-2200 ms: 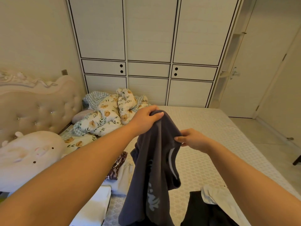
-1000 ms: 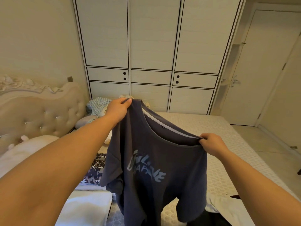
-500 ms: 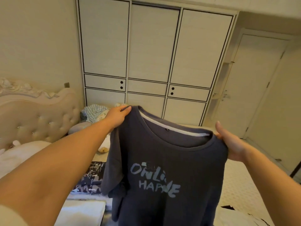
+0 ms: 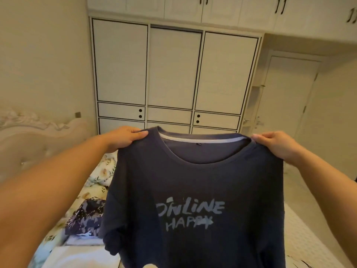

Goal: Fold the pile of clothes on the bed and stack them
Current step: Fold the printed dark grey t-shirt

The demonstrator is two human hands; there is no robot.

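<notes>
Pinching the 2 shoulders of the dark T-shirt (image 4: 195, 182), the left hand (image 4: 125, 139) and right hand (image 4: 278, 145) hold it up spread flat, its printed front toward the camera, in front of the white wardrobe (image 4: 173, 74). Below the wardrobe and under the shirt lies the bed (image 4: 301, 233), with a patterned dark garment (image 4: 87, 215) left of the shirt's hem and a tufted headboard (image 4: 38, 144) farther left.

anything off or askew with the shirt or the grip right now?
Nothing serious. The dark grey T-shirt with pale lettering hangs spread and facing the camera, the left hand and right hand each gripping a shoulder. It hangs slightly crooked: its left sleeve is bunched, and the last letters of the print look smeared.
</notes>
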